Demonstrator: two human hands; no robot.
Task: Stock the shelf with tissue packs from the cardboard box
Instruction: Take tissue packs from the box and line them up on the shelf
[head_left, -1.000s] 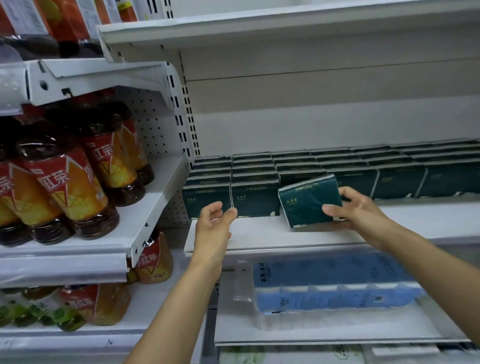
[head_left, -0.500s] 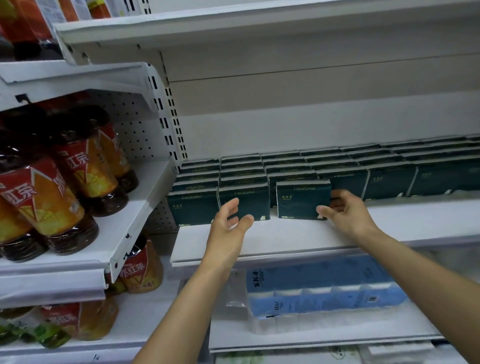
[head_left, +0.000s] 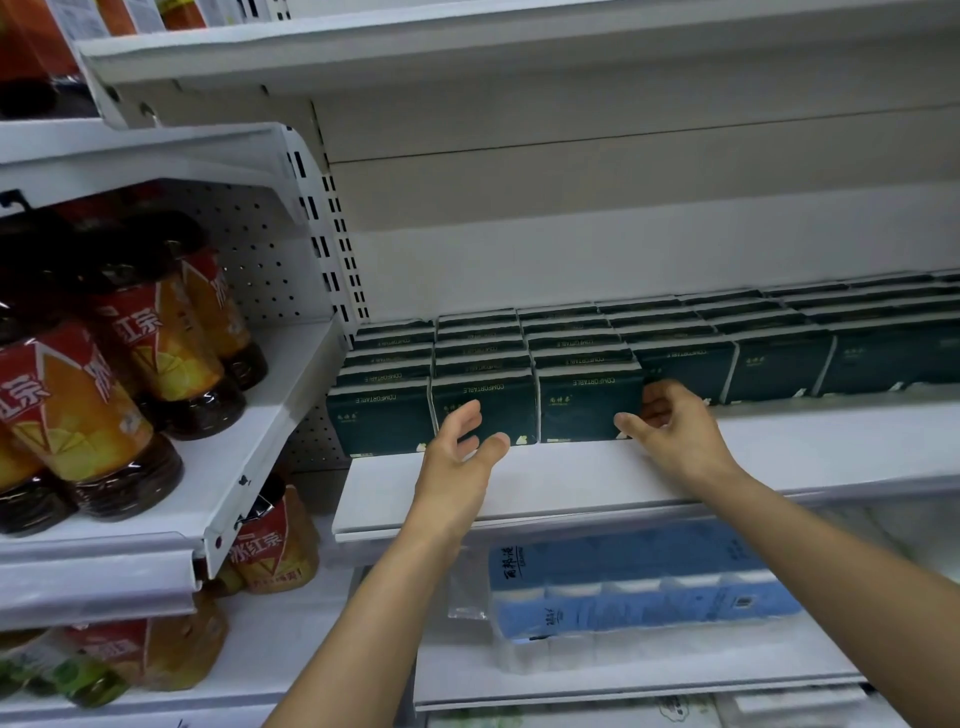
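Dark green tissue packs (head_left: 779, 364) stand upright in rows on the white shelf (head_left: 571, 483). The front pack third from the left (head_left: 587, 410) stands flush with its neighbours. My right hand (head_left: 675, 441) pinches its right edge, with the thumb on the front face and the fingers curled at the side. My left hand (head_left: 457, 457) hovers in front of the second front pack (head_left: 483, 405) with relaxed fingers and holds nothing. The cardboard box is out of view.
Red-labelled tea bottles (head_left: 104, 389) fill the white shelf on the left, with more below (head_left: 270, 551). A blue pack of paper rolls (head_left: 639, 587) lies on the shelf underneath. Another white shelf (head_left: 467, 47) overhangs above. A bare strip of shelf runs in front of the packs.
My right hand swung the tilted tissue pack upright and pushed it back into the front row. My left hand drifted closer to the row, still holding nothing.
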